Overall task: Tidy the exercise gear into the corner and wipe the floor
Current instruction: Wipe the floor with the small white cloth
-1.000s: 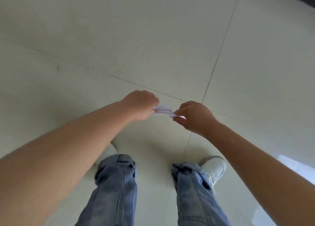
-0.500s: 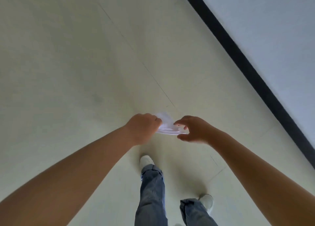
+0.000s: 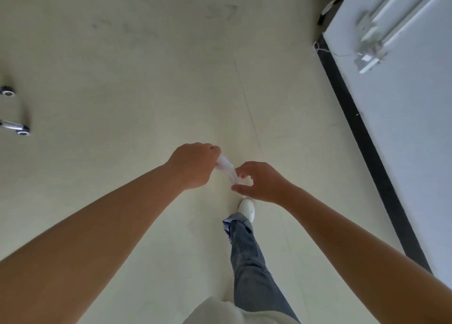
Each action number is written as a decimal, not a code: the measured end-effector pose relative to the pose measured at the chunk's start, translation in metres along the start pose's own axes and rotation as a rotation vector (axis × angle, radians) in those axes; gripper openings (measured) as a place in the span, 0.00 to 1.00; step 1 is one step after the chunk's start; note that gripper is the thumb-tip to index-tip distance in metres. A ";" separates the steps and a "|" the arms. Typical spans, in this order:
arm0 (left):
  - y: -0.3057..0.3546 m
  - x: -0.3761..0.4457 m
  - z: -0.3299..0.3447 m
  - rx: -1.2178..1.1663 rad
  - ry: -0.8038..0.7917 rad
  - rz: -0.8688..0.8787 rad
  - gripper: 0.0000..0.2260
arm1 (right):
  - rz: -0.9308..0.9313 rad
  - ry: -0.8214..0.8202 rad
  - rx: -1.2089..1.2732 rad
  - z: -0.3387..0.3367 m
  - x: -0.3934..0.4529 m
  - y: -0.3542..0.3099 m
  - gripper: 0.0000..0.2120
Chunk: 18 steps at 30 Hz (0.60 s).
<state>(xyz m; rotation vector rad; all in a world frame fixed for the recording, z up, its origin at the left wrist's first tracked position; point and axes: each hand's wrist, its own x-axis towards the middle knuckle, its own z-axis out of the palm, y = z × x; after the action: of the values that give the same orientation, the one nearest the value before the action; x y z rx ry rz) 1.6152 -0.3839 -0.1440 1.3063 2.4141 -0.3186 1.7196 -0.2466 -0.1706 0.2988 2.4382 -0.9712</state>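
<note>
A small crumpled white tissue (image 3: 228, 169) is stretched between my two hands at chest height above the pale tiled floor (image 3: 137, 74). My left hand (image 3: 195, 164) is closed in a fist around its upper end. My right hand (image 3: 263, 180) pinches the lower end between thumb and fingertips, the other fingers loosely curled. Below the hands one leg in blue jeans (image 3: 249, 255) with a white shoe (image 3: 247, 207) is stepping forward. No exercise gear is recognisable in view.
A white wall (image 3: 403, 118) with a black skirting board (image 3: 362, 138) runs along the right side, with a bracket and pipes (image 3: 370, 45) fixed to it. Chrome legs with castor wheels (image 3: 17, 128) stand at the far left edge. Dark objects (image 3: 325, 8) lie at the top right.
The view has turned along the wall as I walk; castor wheels and the wall bracket have come into view. My hands have twisted the tissue from level to slanting, the left end higher.
</note>
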 end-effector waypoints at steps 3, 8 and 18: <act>-0.054 0.055 -0.045 -0.040 -0.003 -0.055 0.11 | -0.022 -0.001 -0.036 -0.069 0.069 -0.012 0.15; -0.144 0.145 -0.114 -0.064 0.027 -0.092 0.12 | -0.074 -0.066 -0.110 -0.186 0.182 -0.042 0.13; -0.366 0.333 -0.216 -0.116 -0.005 -0.137 0.12 | -0.093 0.037 -0.425 -0.360 0.437 -0.140 0.14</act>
<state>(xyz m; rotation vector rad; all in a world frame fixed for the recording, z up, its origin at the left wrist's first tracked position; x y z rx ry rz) 1.0949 -0.2520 -0.0837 1.0921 2.4829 -0.2144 1.1632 -0.0902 -0.0925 0.0551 2.6325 -0.4641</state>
